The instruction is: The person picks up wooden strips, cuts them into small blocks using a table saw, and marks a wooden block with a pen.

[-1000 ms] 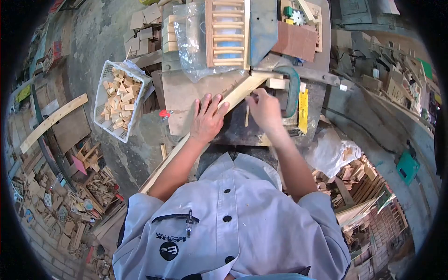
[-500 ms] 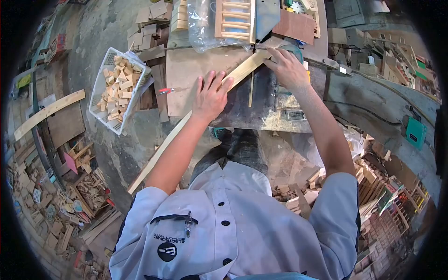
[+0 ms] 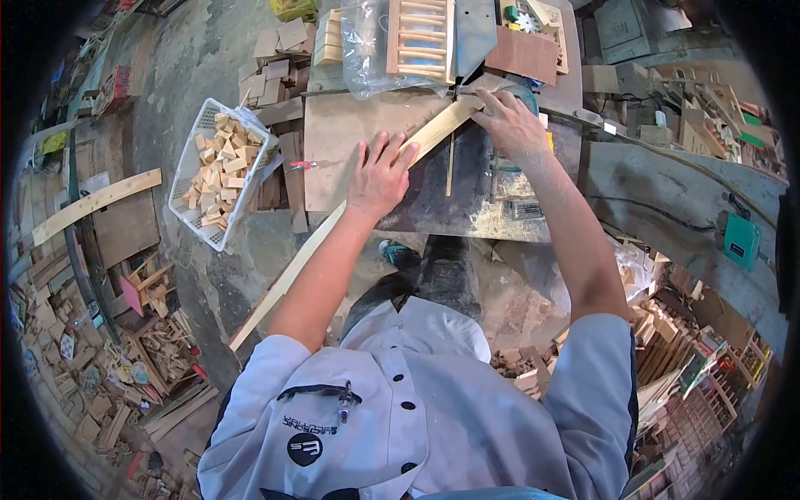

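A long pale wooden strip lies slanted across the saw table, its near end reaching down past my left forearm. My left hand holds the strip around its middle, thumb on top and fingers over the far edge. At the far end, my right hand grips the strip with bent fingers; the fingertips are partly hidden. A thin wooden stick lies in a dark slot of the table. Sawdust is heaped near the front edge. Red-handled pliers lie left of my left hand.
A white plastic basket of small wood blocks stands on the floor at left. Behind the strip are a slatted wooden frame, a plastic bag and a brown board. Wood scraps pile up at lower right.
The whole view has shifted slightly, with the basket and table appearing a little lower and further right. Both hands keep their hold on the strip, almost unmoved against the table.
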{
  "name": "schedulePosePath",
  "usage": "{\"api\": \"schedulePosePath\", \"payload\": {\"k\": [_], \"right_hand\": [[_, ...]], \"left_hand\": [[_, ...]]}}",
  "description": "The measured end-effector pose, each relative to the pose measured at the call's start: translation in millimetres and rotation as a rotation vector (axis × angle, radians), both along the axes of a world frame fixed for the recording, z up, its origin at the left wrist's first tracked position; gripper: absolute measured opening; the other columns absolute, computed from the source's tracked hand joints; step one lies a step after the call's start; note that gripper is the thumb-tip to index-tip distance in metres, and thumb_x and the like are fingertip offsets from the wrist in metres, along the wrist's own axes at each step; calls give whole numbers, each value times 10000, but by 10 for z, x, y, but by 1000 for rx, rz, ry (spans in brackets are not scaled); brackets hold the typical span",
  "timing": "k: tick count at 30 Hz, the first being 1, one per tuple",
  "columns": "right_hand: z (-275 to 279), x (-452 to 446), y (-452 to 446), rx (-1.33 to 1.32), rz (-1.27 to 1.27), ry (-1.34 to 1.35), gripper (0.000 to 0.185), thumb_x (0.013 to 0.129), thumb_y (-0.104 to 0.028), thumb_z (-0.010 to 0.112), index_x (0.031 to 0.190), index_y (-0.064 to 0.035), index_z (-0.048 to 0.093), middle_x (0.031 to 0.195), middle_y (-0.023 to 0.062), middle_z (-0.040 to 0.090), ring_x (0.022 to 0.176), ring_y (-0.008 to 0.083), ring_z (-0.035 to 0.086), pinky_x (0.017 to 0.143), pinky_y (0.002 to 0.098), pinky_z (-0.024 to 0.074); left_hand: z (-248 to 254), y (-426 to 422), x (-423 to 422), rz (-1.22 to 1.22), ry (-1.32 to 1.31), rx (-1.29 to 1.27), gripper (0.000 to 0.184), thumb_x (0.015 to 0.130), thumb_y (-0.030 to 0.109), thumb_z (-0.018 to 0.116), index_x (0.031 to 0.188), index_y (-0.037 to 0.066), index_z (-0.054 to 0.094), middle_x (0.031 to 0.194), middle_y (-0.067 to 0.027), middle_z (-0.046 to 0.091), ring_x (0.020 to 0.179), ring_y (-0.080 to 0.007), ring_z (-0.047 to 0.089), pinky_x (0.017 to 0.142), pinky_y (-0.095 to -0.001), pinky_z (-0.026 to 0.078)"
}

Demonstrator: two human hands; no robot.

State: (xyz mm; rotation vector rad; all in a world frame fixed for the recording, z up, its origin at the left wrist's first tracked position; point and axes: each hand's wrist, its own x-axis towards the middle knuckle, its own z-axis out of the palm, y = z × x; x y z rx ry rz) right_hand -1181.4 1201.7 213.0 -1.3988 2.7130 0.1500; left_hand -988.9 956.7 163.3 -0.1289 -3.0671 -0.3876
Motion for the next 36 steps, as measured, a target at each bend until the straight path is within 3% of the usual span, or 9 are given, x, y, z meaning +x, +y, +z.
{"api": "schedulePosePath", "payload": {"k": [18, 26, 29, 36], "right_hand": [[-53, -499, -117, 1, -1, 11, 386, 922, -141, 701, 1292, -244, 728, 1579, 7, 464, 1366, 244, 532, 1075, 367, 540], [-75, -675, -167, 17, -12, 30, 518, 842, -104, 786, 1332, -254, 710, 1574, 12, 464, 1385, 247, 508, 1079, 374, 541], [24, -718, -211, 40, -32, -15, 485, 883, -74, 726, 1340, -235, 719, 1603, 13, 446, 1394, 265, 499, 1126, 402, 512], [-45, -790, -215, 6, -37, -9, 495, 854, -59, 738, 1322, -219, 722, 1582, 15, 463, 1381, 265, 508, 1110, 404, 515]], "left_hand": [[-40, -129, -472, 1, -2, -25, 638, 903, 199, 744, 1511, 240, 557, 1587, -38, 497, 1497, -334, 417, 1191, -637, 382], [-54, -180, -655, -1, 5, -31, 630, 910, 204, 736, 1512, 241, 556, 1578, -40, 503, 1500, -333, 411, 1196, -633, 376], [-64, -203, -723, -1, 9, -25, 639, 905, 202, 738, 1516, 240, 556, 1582, -41, 501, 1498, -333, 413, 1190, -632, 379], [-73, -221, -786, -16, 38, -31, 640, 900, 192, 738, 1514, 235, 566, 1579, -59, 507, 1481, -343, 434, 1182, -629, 385]]}}
